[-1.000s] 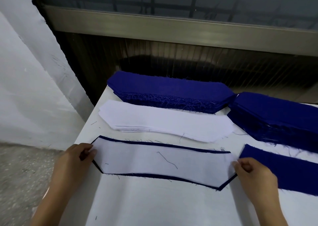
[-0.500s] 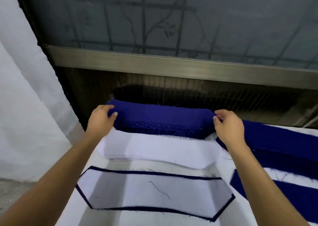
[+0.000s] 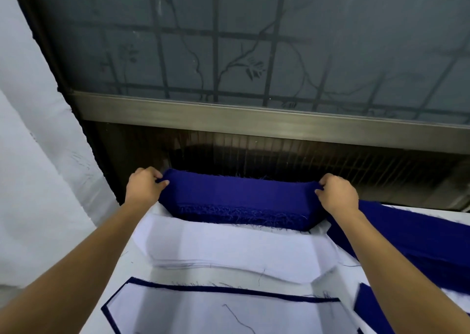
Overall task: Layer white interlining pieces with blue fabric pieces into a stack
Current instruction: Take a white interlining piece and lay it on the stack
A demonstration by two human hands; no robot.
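Left hand (image 3: 145, 190): is pinching the left tip of the blue fabric pile (image 3: 236, 199), thumb on top, fingers curled round the end and nearly closed on cloth.
Right hand (image 3: 338, 196): is gripping the right tip the same way, its fingers bending over the top edge.
Amount held: the view is not showing whether each pinch is taking one ply or several.
Blue fabric pile: is lying directly between the two grips, at the far edge of the table (image 3: 129, 265).
Long axis: is running left to right, straight from one grip to the other, so each hand is holding one end and neither is sitting nearer.
White interlining pile (image 3: 236, 247): is lying just on the body side of the grips, parallel to the blue pile and close against its frayed near edge.
Layered stack (image 3: 229, 310): is lying further back toward the body, beyond the white pile and between the forearms, showing a white piece on top with a blue border around it.
Coming move, as a judgement: a blue ply is probably being lifted to travel back from the grips toward the body, over the white pile, staying parallel to the stack.
Risk, as a judgement: frayed threads may be dragging extra plies along.
Second blue pile (image 3: 407, 234): is lying outside the right grip, passing beneath that forearm.
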